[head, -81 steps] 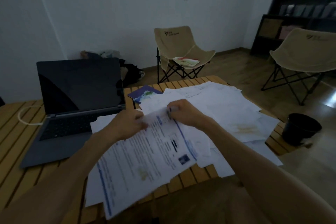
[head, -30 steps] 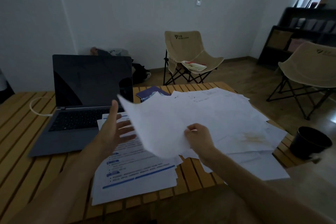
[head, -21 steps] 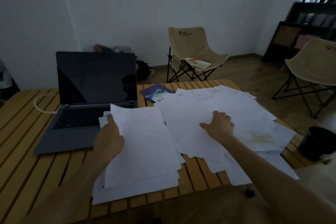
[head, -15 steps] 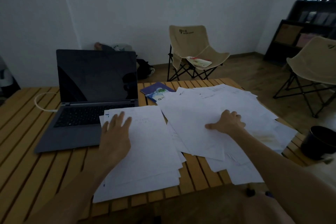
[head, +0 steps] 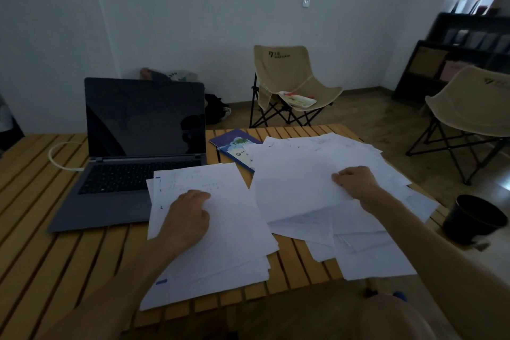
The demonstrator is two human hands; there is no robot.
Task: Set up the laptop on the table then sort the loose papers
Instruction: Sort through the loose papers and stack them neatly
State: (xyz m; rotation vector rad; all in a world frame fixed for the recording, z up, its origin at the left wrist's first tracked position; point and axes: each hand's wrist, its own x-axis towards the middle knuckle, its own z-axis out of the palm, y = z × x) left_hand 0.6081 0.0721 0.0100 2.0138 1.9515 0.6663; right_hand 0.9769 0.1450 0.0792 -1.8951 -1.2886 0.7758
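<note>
An open grey laptop with a dark screen stands on the left half of the slatted wooden table. A stack of white papers lies in front of me, overlapping the laptop's front right corner. My left hand rests on that stack with its fingers curled under. A loose spread of white sheets covers the table's right part. My right hand pinches the top sheet of that spread, whose near edge is lifted off the pile.
A blue booklet lies between laptop and spread. A white cable loops left of the laptop. Two beige folding chairs stand beyond the table. A black bin sits on the floor at right, dark shelves behind.
A sheet went from my right hand onto the left stack. My left hand pressed it flat, then curled its fingers. My right hand moved to the spread and took hold of its top sheet.
</note>
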